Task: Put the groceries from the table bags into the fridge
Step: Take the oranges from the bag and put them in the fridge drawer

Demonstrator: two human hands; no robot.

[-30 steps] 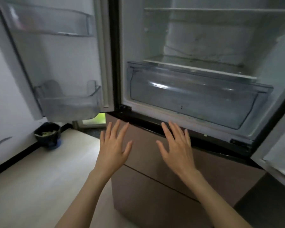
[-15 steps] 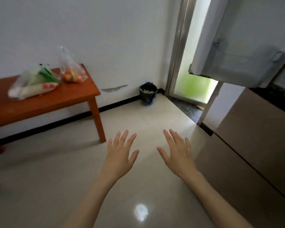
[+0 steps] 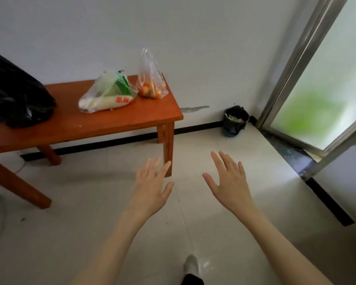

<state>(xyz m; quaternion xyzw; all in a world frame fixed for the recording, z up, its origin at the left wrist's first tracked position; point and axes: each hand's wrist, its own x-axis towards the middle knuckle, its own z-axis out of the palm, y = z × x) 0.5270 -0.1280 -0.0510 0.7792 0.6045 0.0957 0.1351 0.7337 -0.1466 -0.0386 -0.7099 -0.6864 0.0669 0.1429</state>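
Note:
A wooden table stands against the white wall at the left. On it lie a clear bag of green and white vegetables, a smaller clear bag of red and orange fruit at the table's right end, and a large black bag at the left. My left hand and my right hand are held out over the floor, fingers spread, holding nothing, well short of the table. The fridge is out of view.
A small black bin sits in the corner by the wall. A frosted glass door with a metal frame is at the right. Pale tiled floor lies between me and the table. My foot shows at the bottom.
The view has swung left from the open fridge to the table, which is now nearer and more central. Both hands stay spread and empty.

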